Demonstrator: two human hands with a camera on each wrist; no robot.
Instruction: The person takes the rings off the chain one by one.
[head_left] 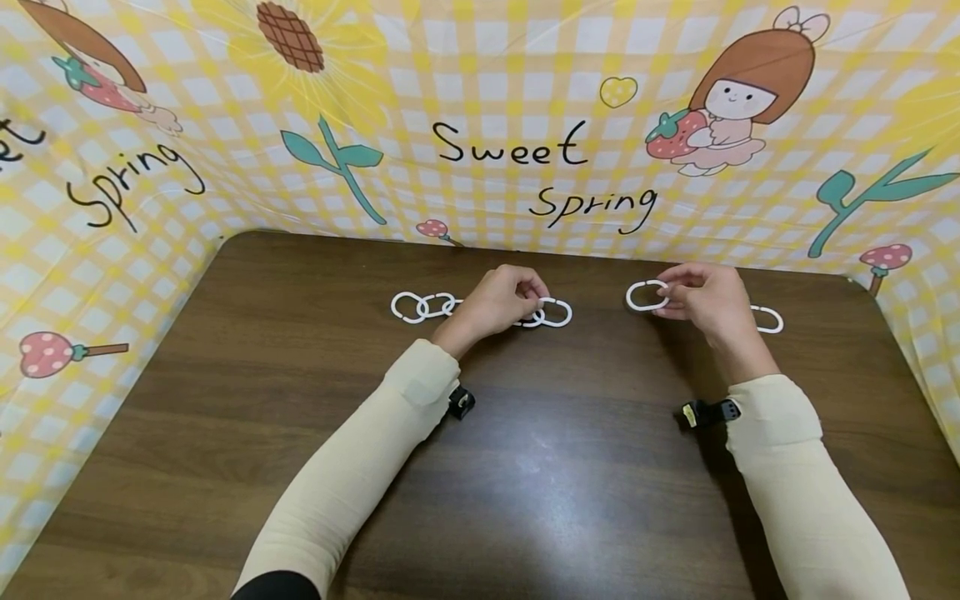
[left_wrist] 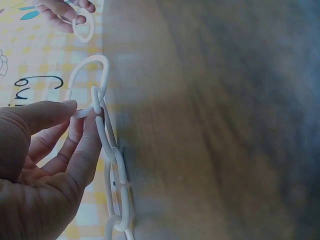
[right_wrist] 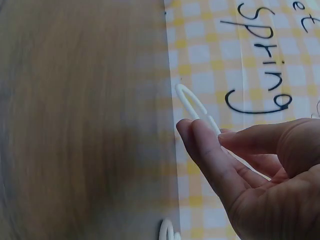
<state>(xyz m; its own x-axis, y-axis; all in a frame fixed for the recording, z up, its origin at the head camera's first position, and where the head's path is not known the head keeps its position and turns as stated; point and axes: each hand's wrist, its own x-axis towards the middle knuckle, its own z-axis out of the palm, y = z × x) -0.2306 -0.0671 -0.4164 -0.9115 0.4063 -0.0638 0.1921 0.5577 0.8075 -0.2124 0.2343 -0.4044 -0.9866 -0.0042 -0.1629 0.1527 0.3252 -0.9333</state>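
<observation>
A chain of white plastic links (head_left: 394,307) runs along the table, partly hidden behind my left hand (head_left: 498,296). That hand pinches the link at the chain's right end (head_left: 570,313) between thumb and fingers. In the left wrist view this end link (left_wrist: 106,67) is raised, and the joined links (left_wrist: 124,205) trail down from it. To the right, my right hand (head_left: 705,304) pinches one separate white link (head_left: 628,297) by its right end, its free end towards the left hand. A small break shows in the side of this loose link (right_wrist: 178,89) in the right wrist view.
Another white link (head_left: 782,320) lies on the table just right of the right hand, partly covered by it. The brown wooden table (head_left: 525,500) ends at a yellow checked cloth (head_left: 495,75) behind and at both sides.
</observation>
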